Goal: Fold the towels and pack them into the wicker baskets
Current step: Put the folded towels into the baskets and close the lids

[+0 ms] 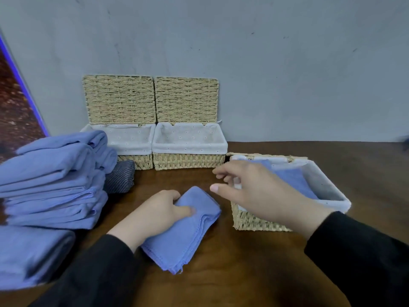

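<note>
Left hand grips the folded towel; right hand, fingers spread, hovers at the near basket rim.

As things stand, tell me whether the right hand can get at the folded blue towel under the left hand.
Probably yes. The right hand hovers open just right of the folded towel, with only bare table between them. The left hand grips the towel's near-left part, leaving its right edge free.
</note>
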{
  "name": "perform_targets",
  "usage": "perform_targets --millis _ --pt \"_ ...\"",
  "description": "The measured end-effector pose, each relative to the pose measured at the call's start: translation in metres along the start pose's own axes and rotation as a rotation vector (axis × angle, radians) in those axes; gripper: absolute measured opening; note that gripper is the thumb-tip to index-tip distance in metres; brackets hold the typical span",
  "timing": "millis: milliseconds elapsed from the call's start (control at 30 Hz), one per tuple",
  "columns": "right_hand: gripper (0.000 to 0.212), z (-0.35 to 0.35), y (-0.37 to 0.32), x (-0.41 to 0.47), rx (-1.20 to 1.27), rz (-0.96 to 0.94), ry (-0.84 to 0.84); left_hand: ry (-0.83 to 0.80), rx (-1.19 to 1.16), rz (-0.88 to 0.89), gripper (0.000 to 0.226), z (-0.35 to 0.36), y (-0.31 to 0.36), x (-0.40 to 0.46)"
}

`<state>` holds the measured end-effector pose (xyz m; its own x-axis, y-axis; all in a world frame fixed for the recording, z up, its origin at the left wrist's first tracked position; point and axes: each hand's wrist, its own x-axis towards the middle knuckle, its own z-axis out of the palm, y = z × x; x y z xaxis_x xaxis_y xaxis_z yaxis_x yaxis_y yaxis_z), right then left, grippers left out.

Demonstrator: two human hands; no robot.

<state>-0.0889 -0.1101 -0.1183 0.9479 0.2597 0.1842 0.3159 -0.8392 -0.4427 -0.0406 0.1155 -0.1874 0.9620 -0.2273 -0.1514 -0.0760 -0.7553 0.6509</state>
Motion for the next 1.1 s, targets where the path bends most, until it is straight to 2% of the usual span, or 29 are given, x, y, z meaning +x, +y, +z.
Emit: perform_targets --millis 67,133,233,333,400,500,600,667,733,833,967,1033,1100 --pt "0.061 0.019 -0.006 -0.007 0.014 0.000 0.006 0.094 -0.136 0.039 0.035 0.000 0.007 -0.008" --pt "0.073 0.032 -0.013 -0.013 0.184 0.030 0.061 0.194 -0.429 0.064 0.026 -0.002 0.020 -0.018" --pt "0.060 0.032 -0.019 -0.017 0.596 0.065 0.137 0.243 -0.830 0.096 0.026 -0.004 0.054 -0.035" --pt "0.057 0.011 -0.022 -0.023 0.778 0.101 0.198 0.256 -1.022 0.170 0.026 -0.001 0.092 -0.044" --pt "0.048 -0.009 -0.021 -0.029 0.918 0.188 0.191 0.233 -1.107 0.214 0.027 0.001 0.113 -0.045" --pt "0.031 -0.046 -0.003 -0.038 0.931 0.217 0.248 0.250 -0.992 0.343 0.025 0.009 0.127 -0.035" --pt "0.022 -0.087 0.032 -0.041 0.716 0.295 0.333 0.318 -0.629 0.481 0.019 0.026 0.118 -0.010" --pt "0.017 -0.100 0.064 -0.039 0.578 0.416 0.331 0.255 -0.322 0.543 0.030 0.047 0.103 0.004" --pt "0.018 -0.098 0.096 -0.036 0.442 0.532 0.266 0.170 -0.179 0.575 0.045 0.070 0.086 0.014" --pt "0.024 -0.082 0.122 -0.029 0.378 0.630 0.167 0.167 -0.156 0.602 0.058 0.089 0.069 0.025" --pt "0.040 -0.081 0.124 -0.021 0.060 0.646 0.052 0.206 -0.168 0.618 0.062 0.091 0.065 0.028" --pt "0.049 -0.088 0.127 -0.019 0.030 0.647 0.039 0.193 -0.193 0.622 0.061 0.090 0.064 0.028" --pt "0.050 -0.089 0.126 -0.017 0.006 0.667 -0.015 0.194 -0.201 0.617 0.060 0.090 0.064 0.027"
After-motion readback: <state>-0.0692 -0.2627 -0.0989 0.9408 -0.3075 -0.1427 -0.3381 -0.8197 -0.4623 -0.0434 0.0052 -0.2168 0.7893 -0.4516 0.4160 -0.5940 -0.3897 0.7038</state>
